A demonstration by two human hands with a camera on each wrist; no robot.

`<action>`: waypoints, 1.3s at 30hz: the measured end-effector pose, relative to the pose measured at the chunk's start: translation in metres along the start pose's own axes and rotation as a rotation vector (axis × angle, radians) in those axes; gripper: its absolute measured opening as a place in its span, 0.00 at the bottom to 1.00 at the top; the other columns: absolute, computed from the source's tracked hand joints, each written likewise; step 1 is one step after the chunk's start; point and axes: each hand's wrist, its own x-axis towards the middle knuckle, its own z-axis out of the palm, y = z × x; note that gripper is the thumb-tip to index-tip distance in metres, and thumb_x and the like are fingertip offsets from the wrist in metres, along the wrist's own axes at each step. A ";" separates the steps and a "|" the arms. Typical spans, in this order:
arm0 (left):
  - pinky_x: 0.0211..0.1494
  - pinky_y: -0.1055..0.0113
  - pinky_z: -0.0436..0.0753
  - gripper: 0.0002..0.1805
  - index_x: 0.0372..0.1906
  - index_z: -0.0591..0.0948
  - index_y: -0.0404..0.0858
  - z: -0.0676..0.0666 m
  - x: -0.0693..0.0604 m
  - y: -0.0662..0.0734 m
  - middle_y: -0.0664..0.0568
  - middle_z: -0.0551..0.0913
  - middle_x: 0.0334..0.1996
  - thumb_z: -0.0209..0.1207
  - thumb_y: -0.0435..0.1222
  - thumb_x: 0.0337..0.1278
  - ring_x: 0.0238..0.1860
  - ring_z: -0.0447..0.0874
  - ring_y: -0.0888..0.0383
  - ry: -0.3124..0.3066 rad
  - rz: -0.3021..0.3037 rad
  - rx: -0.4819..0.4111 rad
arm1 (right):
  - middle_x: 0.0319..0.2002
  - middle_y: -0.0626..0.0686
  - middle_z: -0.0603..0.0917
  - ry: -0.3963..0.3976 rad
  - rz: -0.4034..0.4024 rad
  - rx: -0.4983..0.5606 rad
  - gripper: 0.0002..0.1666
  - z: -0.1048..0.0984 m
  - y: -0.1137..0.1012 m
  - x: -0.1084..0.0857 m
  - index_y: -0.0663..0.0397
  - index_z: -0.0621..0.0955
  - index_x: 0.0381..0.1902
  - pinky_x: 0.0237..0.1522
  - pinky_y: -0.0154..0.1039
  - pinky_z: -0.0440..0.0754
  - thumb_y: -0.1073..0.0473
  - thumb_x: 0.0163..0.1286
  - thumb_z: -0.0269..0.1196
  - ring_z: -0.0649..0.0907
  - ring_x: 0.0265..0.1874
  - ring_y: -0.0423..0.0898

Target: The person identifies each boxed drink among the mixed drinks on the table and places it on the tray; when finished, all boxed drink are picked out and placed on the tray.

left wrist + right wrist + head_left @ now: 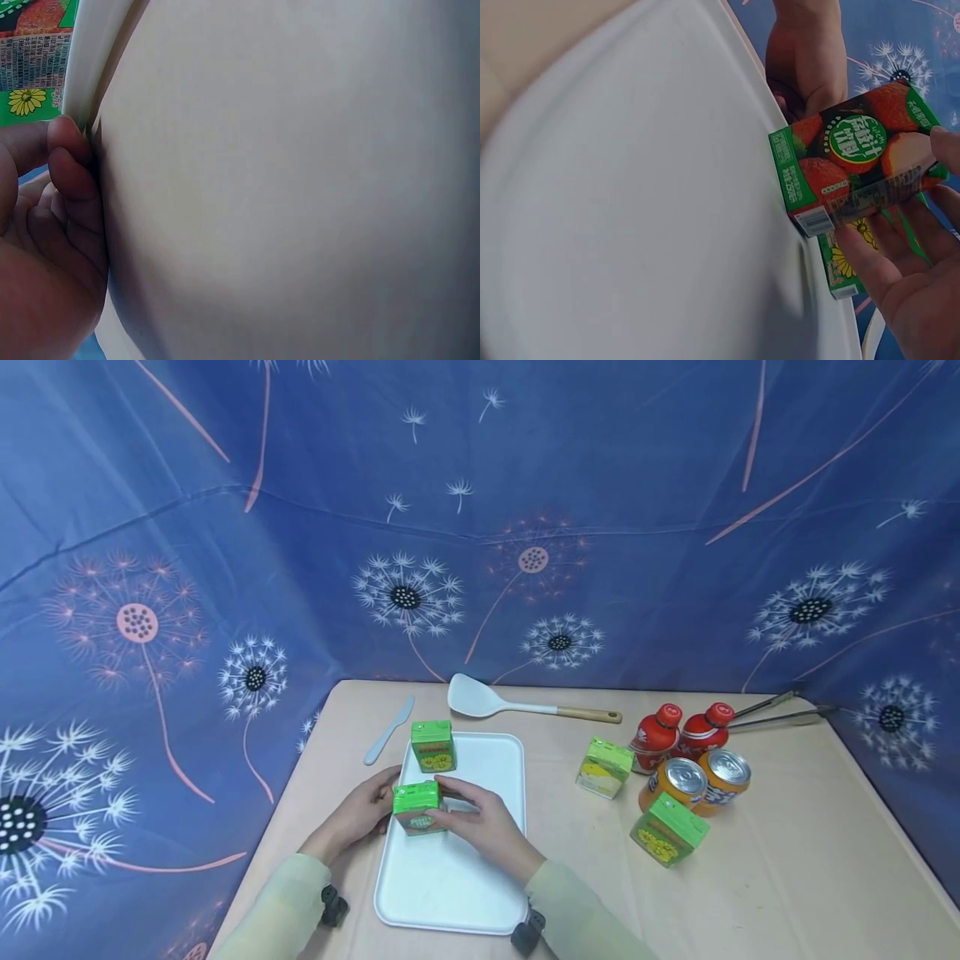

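Note:
My right hand [491, 831] holds a green-topped juice carton [417, 808] over the left part of a white tray [450, 893]. In the right wrist view, the right hand [915, 292] has thumb and fingers on opposite sides of this carton [855, 154], which has lychee pictures. My left hand [356, 814] is at the tray's left edge; in the left wrist view its thumb and forefinger [64, 157] pinch the tray rim [94, 60]. Another green carton [433, 747] with yellow flowers stands at the tray's back left.
A pale blue knife [388, 732] lies behind the left hand, a white spatula [487, 700] behind the tray. To the right are a yellow-green carton [604, 768], another green carton [669, 831], two red bottles [657, 739], two orange cans [677, 785] and metal utensils [780, 718].

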 end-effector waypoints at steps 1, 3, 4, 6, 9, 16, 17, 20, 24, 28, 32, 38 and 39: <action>0.24 0.68 0.76 0.31 0.82 0.63 0.45 0.000 0.000 0.000 0.49 0.75 0.27 0.52 0.36 0.81 0.22 0.76 0.56 0.000 -0.005 -0.001 | 0.66 0.49 0.80 0.001 -0.007 0.000 0.37 -0.001 -0.001 -0.001 0.52 0.75 0.74 0.57 0.36 0.81 0.47 0.72 0.71 0.78 0.67 0.50; 0.24 0.67 0.75 0.31 0.82 0.62 0.44 -0.001 0.000 -0.001 0.48 0.75 0.27 0.53 0.36 0.81 0.22 0.76 0.56 0.000 -0.002 0.000 | 0.65 0.49 0.81 0.002 -0.016 -0.002 0.36 -0.003 -0.002 -0.003 0.51 0.76 0.73 0.57 0.36 0.82 0.48 0.72 0.71 0.78 0.66 0.50; 0.24 0.67 0.75 0.31 0.82 0.62 0.44 -0.001 0.000 -0.001 0.48 0.76 0.27 0.52 0.36 0.81 0.22 0.76 0.56 0.000 0.000 0.000 | 0.65 0.48 0.81 0.002 -0.020 -0.002 0.35 -0.003 -0.002 -0.004 0.51 0.76 0.73 0.57 0.36 0.81 0.48 0.72 0.71 0.79 0.66 0.50; 0.23 0.67 0.75 0.31 0.83 0.62 0.44 0.000 0.000 -0.002 0.48 0.76 0.27 0.52 0.36 0.81 0.21 0.76 0.56 0.001 0.002 0.001 | 0.66 0.47 0.80 -0.001 -0.026 -0.005 0.33 -0.005 -0.003 -0.006 0.48 0.77 0.73 0.58 0.37 0.81 0.49 0.73 0.71 0.78 0.66 0.50; 0.23 0.67 0.75 0.31 0.83 0.62 0.44 0.000 0.000 -0.002 0.48 0.76 0.26 0.52 0.36 0.81 0.21 0.76 0.56 0.004 0.004 0.003 | 0.66 0.46 0.80 -0.002 -0.035 -0.006 0.31 -0.007 -0.002 -0.009 0.45 0.78 0.71 0.60 0.39 0.80 0.51 0.73 0.71 0.78 0.66 0.49; 0.24 0.66 0.76 0.31 0.83 0.62 0.44 0.001 0.000 -0.002 0.48 0.76 0.26 0.52 0.36 0.81 0.21 0.76 0.55 0.013 0.003 0.002 | 0.67 0.48 0.80 -0.011 -0.057 -0.003 0.29 -0.014 -0.005 -0.016 0.49 0.78 0.71 0.64 0.49 0.78 0.56 0.74 0.70 0.78 0.67 0.51; 0.24 0.66 0.76 0.31 0.83 0.62 0.44 0.001 0.001 -0.002 0.48 0.76 0.26 0.52 0.36 0.81 0.22 0.76 0.55 0.012 0.002 0.000 | 0.67 0.47 0.80 -0.012 -0.061 -0.008 0.29 -0.015 -0.006 -0.017 0.49 0.78 0.71 0.64 0.50 0.78 0.56 0.74 0.69 0.78 0.67 0.50; 0.24 0.66 0.77 0.31 0.83 0.62 0.44 0.001 0.002 -0.003 0.48 0.76 0.26 0.52 0.36 0.81 0.22 0.76 0.55 0.010 0.005 -0.002 | 0.66 0.45 0.81 -0.009 -0.078 -0.043 0.29 -0.019 -0.009 -0.021 0.51 0.79 0.70 0.65 0.51 0.78 0.57 0.74 0.69 0.78 0.66 0.49; 0.25 0.66 0.77 0.31 0.83 0.62 0.44 0.000 0.002 -0.004 0.48 0.77 0.27 0.51 0.36 0.81 0.22 0.77 0.55 0.006 0.007 -0.002 | 0.65 0.43 0.81 0.020 -0.116 -0.078 0.28 -0.025 -0.015 -0.026 0.47 0.80 0.69 0.64 0.49 0.78 0.56 0.73 0.70 0.79 0.66 0.46; 0.24 0.66 0.77 0.31 0.83 0.62 0.45 0.000 0.002 -0.004 0.48 0.76 0.27 0.51 0.36 0.81 0.22 0.76 0.55 0.006 0.009 -0.003 | 0.66 0.47 0.81 0.064 -0.156 -0.079 0.27 -0.033 -0.020 -0.030 0.45 0.81 0.68 0.63 0.47 0.79 0.57 0.73 0.70 0.79 0.66 0.47; 0.25 0.66 0.77 0.30 0.82 0.62 0.45 0.000 0.002 -0.003 0.47 0.76 0.27 0.51 0.37 0.82 0.22 0.76 0.55 0.011 0.006 0.007 | 0.66 0.51 0.81 0.104 -0.191 -0.084 0.26 -0.043 -0.025 -0.034 0.45 0.81 0.68 0.63 0.46 0.79 0.57 0.73 0.70 0.79 0.66 0.49; 0.25 0.66 0.77 0.31 0.83 0.62 0.45 0.001 0.001 -0.003 0.48 0.75 0.26 0.51 0.37 0.81 0.22 0.76 0.55 0.014 0.009 0.007 | 0.65 0.50 0.82 0.176 -0.250 -0.134 0.26 -0.061 -0.031 -0.042 0.47 0.81 0.67 0.62 0.47 0.80 0.57 0.73 0.71 0.80 0.65 0.49; 0.25 0.66 0.77 0.31 0.83 0.62 0.45 0.002 0.001 -0.002 0.48 0.75 0.26 0.51 0.37 0.81 0.22 0.76 0.56 0.016 0.010 0.006 | 0.65 0.49 0.82 0.191 -0.259 -0.156 0.26 -0.064 -0.032 -0.044 0.47 0.81 0.67 0.62 0.48 0.80 0.57 0.73 0.71 0.81 0.64 0.49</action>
